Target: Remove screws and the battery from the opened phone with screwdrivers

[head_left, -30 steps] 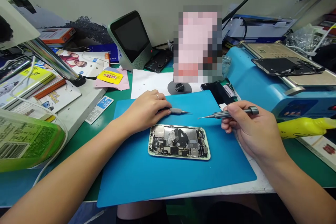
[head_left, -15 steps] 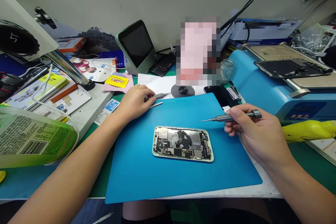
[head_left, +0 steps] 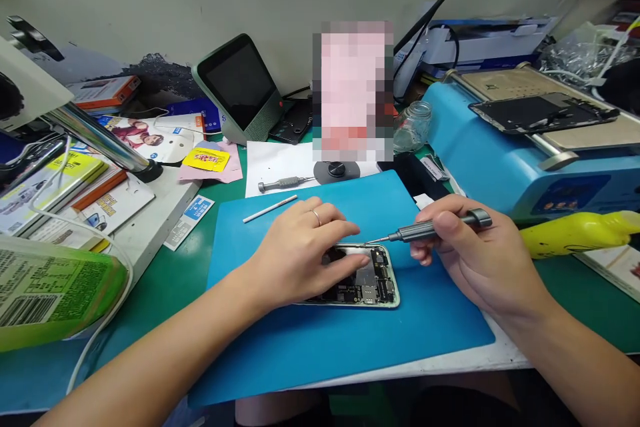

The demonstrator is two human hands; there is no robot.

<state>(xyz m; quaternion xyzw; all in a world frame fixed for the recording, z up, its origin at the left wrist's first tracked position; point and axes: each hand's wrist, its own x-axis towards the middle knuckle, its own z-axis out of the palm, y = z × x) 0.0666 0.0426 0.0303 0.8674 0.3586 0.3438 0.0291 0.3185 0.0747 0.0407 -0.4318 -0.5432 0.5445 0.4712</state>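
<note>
My right hand (head_left: 465, 240) grips a slim grey precision screwdriver (head_left: 423, 230), its thin tip pointing left at the top edge of an opened phone (head_left: 383, 280). The phone lies on a blue mat (head_left: 330, 347) with its circuit board and inner parts bare. Over the left part of the phone reaches my left hand (head_left: 305, 253), a ring on one finger. Its thumb and forefinger are apart, on either side of the space near the screwdriver tip, with nothing seen between them. The phone's left half is hidden beneath that hand.
Behind the mat, a second screwdriver (head_left: 285, 183) lies on white paper. A white stick (head_left: 270, 209) rests on the mat's far edge. At right stand a blue machine (head_left: 485, 160) with a phone screen (head_left: 545, 113) on top and a yellow bottle (head_left: 575, 233). A green container (head_left: 65, 287) is at left.
My left hand has left the second screwdriver on the paper and come right and nearer, over the phone. The screwdriver in my right hand has moved left and down to the phone's edge.
</note>
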